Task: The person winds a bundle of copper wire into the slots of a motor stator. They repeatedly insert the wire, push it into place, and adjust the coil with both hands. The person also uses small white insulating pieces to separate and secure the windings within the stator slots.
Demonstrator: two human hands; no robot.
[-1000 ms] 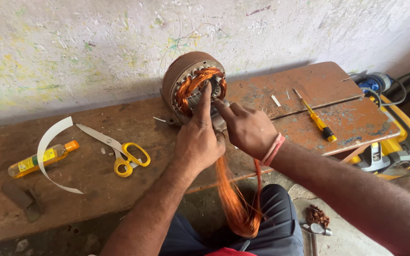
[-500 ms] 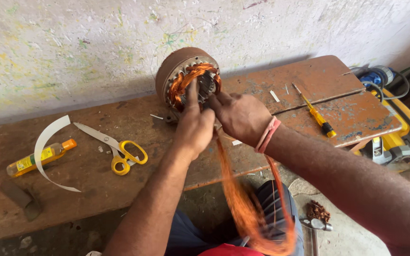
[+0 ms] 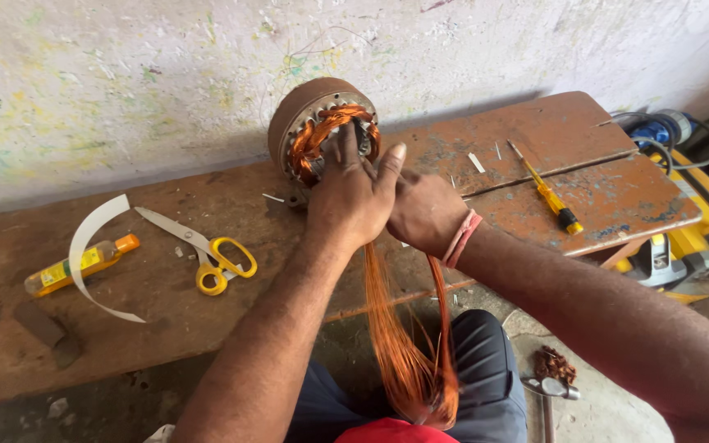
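Left hand [image 3: 353, 197] now covering stator [image 3: 317, 131], scissors [image 3: 207, 250] nearby

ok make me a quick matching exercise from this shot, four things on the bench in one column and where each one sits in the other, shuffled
Things:
1. scissors
2. screwdriver
3. stator
4. bottle

Places:
A. far left of the bench, beside a curved white strip
B. against the wall, under the left hand and right hand
C. right part of the bench, lying at a slant
D. between the white strip and the hands, yellow handles nearest the person

Pairs: 1-D, 2-C, 3-B, 4-A
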